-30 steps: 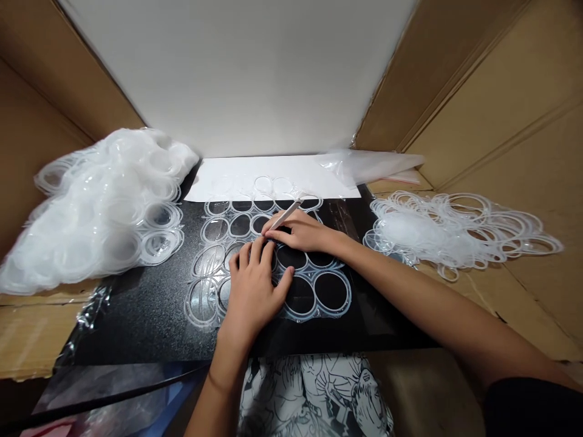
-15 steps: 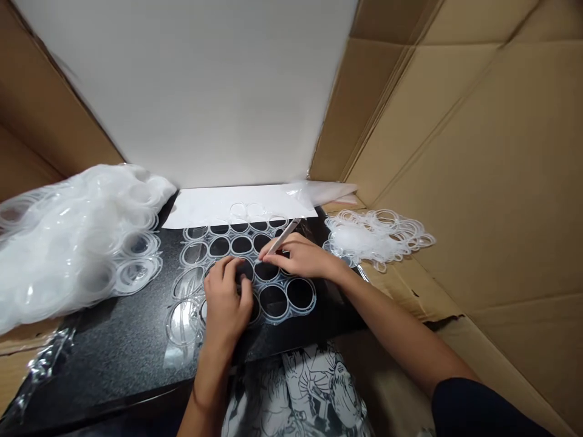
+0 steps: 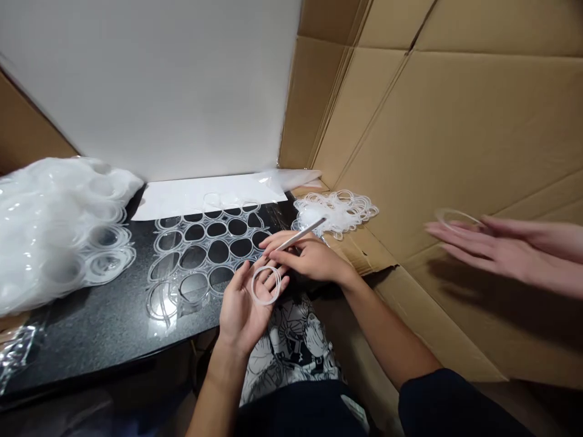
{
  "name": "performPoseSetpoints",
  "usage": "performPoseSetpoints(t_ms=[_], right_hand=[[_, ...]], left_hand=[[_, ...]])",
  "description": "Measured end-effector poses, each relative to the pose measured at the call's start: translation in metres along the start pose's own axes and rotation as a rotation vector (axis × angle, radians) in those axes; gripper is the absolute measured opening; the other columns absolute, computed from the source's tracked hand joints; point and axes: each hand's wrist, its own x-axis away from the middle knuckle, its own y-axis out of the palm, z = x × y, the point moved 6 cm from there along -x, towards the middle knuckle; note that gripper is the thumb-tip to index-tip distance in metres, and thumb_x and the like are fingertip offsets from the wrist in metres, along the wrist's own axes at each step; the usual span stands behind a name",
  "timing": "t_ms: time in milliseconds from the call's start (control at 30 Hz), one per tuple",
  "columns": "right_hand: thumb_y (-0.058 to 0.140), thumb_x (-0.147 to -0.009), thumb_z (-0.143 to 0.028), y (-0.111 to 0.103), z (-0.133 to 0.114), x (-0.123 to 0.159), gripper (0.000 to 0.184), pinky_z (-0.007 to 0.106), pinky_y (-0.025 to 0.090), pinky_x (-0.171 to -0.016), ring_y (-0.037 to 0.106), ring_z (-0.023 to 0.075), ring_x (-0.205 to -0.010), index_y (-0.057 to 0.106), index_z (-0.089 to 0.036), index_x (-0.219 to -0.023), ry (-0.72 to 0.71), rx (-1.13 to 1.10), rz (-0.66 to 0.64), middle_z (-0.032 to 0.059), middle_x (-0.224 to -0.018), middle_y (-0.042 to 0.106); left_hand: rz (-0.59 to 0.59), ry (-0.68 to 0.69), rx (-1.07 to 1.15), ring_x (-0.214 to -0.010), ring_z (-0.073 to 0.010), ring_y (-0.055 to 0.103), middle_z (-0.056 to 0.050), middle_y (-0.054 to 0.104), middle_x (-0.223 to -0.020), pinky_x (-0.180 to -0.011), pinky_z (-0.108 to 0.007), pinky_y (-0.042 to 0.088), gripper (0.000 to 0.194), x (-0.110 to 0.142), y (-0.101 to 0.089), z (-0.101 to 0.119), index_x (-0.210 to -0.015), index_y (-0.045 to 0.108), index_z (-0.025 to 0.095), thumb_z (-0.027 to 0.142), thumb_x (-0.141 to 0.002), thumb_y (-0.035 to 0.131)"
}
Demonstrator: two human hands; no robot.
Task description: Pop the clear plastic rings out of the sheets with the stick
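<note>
My left hand [image 3: 246,306] is turned palm up in front of the counter, fingers partly spread. A thin white plastic ring [image 3: 266,303] lies across its palm and fingers. Just above, my right hand [image 3: 305,255] grips a slim, whitish pen-like tool [image 3: 303,233] that slants up to the right. The fingertips of both hands are close together; whether the tool's tip touches anything is hidden. To the left, a clear plastic sheet of joined rings [image 3: 206,254] is spread over the black speckled counter [image 3: 109,328].
A big heap of filmy ring sheets [image 3: 50,237] stands at left. Loose rings [image 3: 337,212] are piled at the right corner, beside cardboard walls [image 3: 455,133]. White paper [image 3: 209,188] lies at the back. Another person's hands [image 3: 496,249] reach in from the right with a ring.
My hands have moved off the sheet toward me. The left has turned palm up and now bears a ring. Another person's hands have appeared at right, and the view has shifted right.
</note>
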Motion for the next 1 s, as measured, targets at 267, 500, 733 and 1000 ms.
performPoseSetpoints(t_ms=[267, 500, 733, 1000], right_hand=[[0.059, -0.102, -0.04, -0.01, 0.078, 0.039, 0.027, 0.038, 0.055, -0.095, 0.069, 0.0209, -0.102, 0.079, -0.025, -0.113, 0.09, 0.208, 0.442, 0.0063, -0.109, 0.075], [0.055, -0.104, -0.037, 0.003, 0.084, 0.038, 0.03, 0.036, 0.053, -0.099, 0.071, 0.0207, -0.107, 0.076, -0.026, -0.122, 0.098, 0.277, 0.343, 0.006, -0.116, 0.078], [0.056, -0.103, -0.035, 0.009, 0.085, 0.041, 0.031, 0.035, 0.054, -0.096, 0.072, 0.0219, -0.103, 0.074, -0.026, -0.126, 0.13, 0.291, 0.257, 0.0063, -0.114, 0.077], [0.052, -0.105, -0.039, 0.006, 0.085, 0.044, 0.033, 0.036, 0.054, -0.099, 0.073, 0.0223, -0.108, 0.073, -0.028, -0.129, 0.153, 0.256, 0.307, 0.0051, -0.124, 0.076]], left_hand=[[-0.003, 0.129, 0.096, -0.145, -0.0289, 0.053, -0.014, 0.06, -0.152, -0.118, -0.046, 0.048, 0.053, 0.027, 0.007, 0.005, -0.132, 0.067, 0.015, 0.049, -0.104, 0.038], [-0.075, 0.231, 0.01, -0.154, -0.0334, 0.039, -0.008, 0.049, -0.162, -0.122, -0.057, 0.042, 0.06, 0.039, 0.015, 0.005, -0.14, 0.064, 0.024, 0.061, -0.102, 0.036], [-0.062, 0.274, -0.011, -0.156, -0.0315, 0.036, -0.003, 0.05, -0.162, -0.122, -0.057, 0.041, 0.057, 0.038, 0.017, 0.0, -0.142, 0.063, 0.031, 0.062, -0.103, 0.035], [-0.036, 0.3, -0.121, -0.156, -0.0304, 0.036, 0.0, 0.048, -0.163, -0.122, -0.054, 0.042, 0.062, 0.037, 0.018, 0.002, -0.146, 0.058, 0.036, 0.067, -0.103, 0.027]])
